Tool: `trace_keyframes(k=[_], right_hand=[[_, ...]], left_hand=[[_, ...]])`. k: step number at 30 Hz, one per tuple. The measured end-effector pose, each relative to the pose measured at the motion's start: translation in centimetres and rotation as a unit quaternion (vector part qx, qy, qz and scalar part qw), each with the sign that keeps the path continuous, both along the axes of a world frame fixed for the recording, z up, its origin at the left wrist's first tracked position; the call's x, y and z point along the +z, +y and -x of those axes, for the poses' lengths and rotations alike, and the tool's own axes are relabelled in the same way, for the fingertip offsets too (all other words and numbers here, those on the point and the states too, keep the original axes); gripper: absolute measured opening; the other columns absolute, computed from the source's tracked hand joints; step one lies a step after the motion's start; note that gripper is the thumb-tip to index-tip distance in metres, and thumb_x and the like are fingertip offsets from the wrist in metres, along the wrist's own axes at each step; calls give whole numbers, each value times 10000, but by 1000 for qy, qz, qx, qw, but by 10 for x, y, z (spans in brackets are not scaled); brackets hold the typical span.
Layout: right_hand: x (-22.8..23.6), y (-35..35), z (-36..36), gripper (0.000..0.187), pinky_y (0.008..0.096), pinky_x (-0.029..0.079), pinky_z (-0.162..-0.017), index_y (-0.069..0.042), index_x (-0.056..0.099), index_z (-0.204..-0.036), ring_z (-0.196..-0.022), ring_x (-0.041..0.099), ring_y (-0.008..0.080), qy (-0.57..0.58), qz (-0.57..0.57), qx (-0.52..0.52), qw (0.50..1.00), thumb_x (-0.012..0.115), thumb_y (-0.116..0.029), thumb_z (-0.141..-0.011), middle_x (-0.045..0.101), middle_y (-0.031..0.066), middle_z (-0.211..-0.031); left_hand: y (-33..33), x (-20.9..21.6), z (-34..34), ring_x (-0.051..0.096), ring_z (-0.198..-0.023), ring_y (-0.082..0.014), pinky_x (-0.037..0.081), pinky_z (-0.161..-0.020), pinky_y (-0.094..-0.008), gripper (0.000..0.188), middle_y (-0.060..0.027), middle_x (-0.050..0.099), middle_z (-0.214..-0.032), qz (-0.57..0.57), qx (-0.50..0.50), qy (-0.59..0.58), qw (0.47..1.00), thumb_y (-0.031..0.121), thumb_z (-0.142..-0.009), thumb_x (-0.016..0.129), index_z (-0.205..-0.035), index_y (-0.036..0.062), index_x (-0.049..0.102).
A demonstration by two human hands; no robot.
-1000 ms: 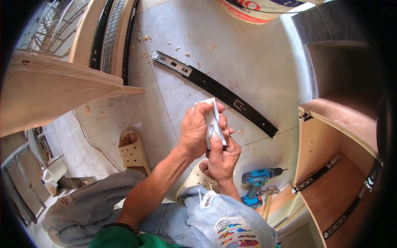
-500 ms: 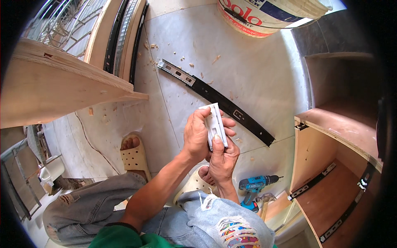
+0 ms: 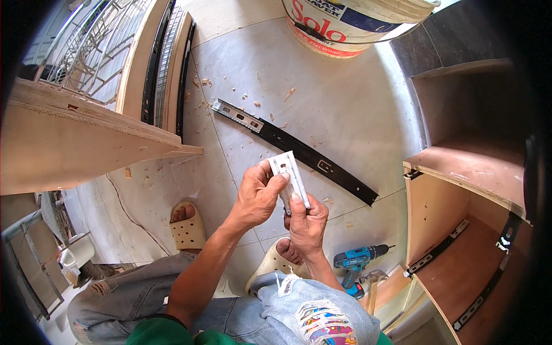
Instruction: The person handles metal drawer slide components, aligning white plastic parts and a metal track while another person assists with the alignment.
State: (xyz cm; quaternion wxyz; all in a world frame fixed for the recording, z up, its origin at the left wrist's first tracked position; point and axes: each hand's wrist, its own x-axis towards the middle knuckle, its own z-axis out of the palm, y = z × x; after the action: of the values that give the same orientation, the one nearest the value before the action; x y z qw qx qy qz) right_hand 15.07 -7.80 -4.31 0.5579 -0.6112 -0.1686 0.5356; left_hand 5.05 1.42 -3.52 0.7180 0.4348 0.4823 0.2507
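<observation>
Both of my hands are around a white, flat rectangular piece with slots and raised long edges (image 3: 295,182). My left hand (image 3: 256,194) grips its left side, the thumb lying across the face near a dark slot. At the lower end my right hand (image 3: 309,223) pinches it, thumb on the front and fingers behind. The piece stands tilted, its upper end leaning left, and my fingers cover part of it. Beyond my hands a black and silver drawer slide (image 3: 290,145) lies slantwise on the tiled floor, apart from them.
A blue cordless drill (image 3: 359,257) and a hammer (image 3: 373,283) lie near my right knee. On the right stands a wooden cabinet (image 3: 432,207) with slides inside. A wooden piece (image 3: 86,135) with slides is at left. A paint bucket (image 3: 339,34) stands at the far side.
My left thumb has come down from the piece's upper end onto its face. Both hands have shifted slightly, and the piece now leans more to the left. The whole view has moved a little.
</observation>
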Motion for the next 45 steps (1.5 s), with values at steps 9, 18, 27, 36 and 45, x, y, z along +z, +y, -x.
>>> trace_keyframes(k=[9, 18, 27, 36, 45], right_hand=[[-8, 11, 19, 281, 230, 461, -588, 43, 647, -962, -677, 551, 61, -134, -49, -36, 989, 546, -218, -989, 626, 15, -757], [-6, 24, 22, 321, 294, 465, -600, 32, 621, -916, -685, 565, 111, -155, -45, 40, 986, 504, -255, -1004, 624, 85, -721], [3, 23, -14, 344, 310, 454, -554, 31, 611, -823, -594, 577, 144, -127, -22, 201, 971, 504, -256, -979, 605, 87, -640], [4, 55, -30, 281, 217, 413, -561, 7, 607, -852, -634, 483, 41, -134, -69, 158, 976, 617, -260, -938, 564, -3, -702], [20, 65, -30, 286, 264, 390, -525, -1, 552, -825, -600, 440, 69, -135, -109, 206, 963, 606, -259, -935, 510, 2, -660]], left_hand=[[-17, -5, -17, 620, -758, -96, 517, -654, -236, 284, -85, 666, -882, 90, 103, -87, 987, 244, -995, 519, -1076, -23, 573], [-7, 2, -19, 536, -595, -67, 453, -519, -243, 335, -26, 604, -687, -12, 134, 22, 991, 300, -1015, 487, -858, 17, 574], [-6, -15, -10, 517, -577, -51, 432, -497, -226, 357, 0, 586, -658, -90, 109, 58, 988, 316, -1025, 460, -870, 23, 593], [-2, -4, -11, 425, -494, -70, 363, -435, -297, 410, -2, 478, -532, -171, 130, 111, 970, 292, -1018, 462, -733, 7, 534], [-3, 11, -9, 456, -533, -69, 385, -470, -288, 442, -17, 507, -559, -187, 113, 96, 971, 332, -1024, 429, -753, 6, 556]])
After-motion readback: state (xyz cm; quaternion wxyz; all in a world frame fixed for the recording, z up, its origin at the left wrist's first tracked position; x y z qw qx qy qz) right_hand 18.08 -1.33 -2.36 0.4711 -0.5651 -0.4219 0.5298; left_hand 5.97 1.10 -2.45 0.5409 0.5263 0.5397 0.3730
